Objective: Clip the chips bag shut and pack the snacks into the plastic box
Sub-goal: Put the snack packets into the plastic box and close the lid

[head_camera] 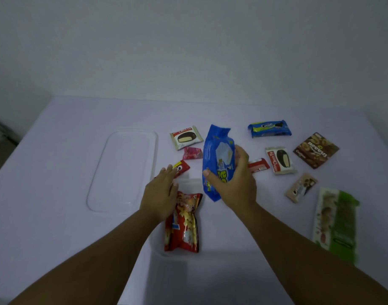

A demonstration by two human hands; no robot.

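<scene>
Centre of frame, the right hand [234, 183] grips a blue chips bag [218, 161], glossy and crinkled, held above the table [56, 139] with its long axis nearly vertical, crimped top toward the upper frame. Left of it, the left hand [161, 194], fingers loosely spread, rests on a red bag [184, 225] inside the clear box [158, 249].

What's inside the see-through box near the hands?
A red snack bag lies inside the clear plastic box. The left hand covers the bag's top corner, and the right hand holds a blue bag above the box, hiding some of its floor.
</scene>
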